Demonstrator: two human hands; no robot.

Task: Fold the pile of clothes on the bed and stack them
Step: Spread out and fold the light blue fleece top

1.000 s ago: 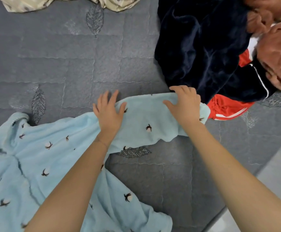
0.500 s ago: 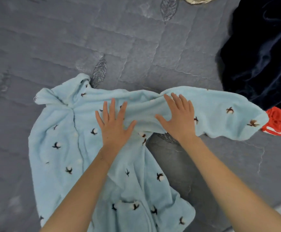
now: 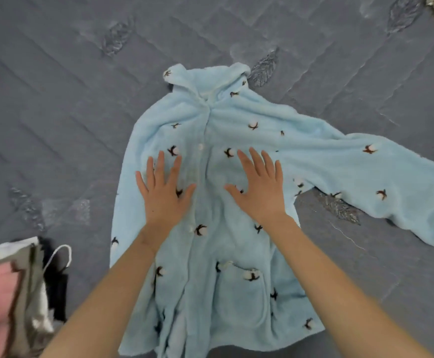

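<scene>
Grip: none taken; left hand [image 3: 163, 195] and right hand [image 3: 259, 191] wide, fingers spread, palms flat on chest of light blue fleece top [image 3: 236, 254], either side of button line. Top lies front-up on grey bed [image 3: 55, 112]. Long axis near-vertical in view: collar far from me, hem near. One sleeve [image 3: 381, 192] runs out right. My judgement: smoothing step. Sweep palms outward to flatten, then fold sleeve in. Folded stack [image 3: 12, 293] sits near left.
</scene>
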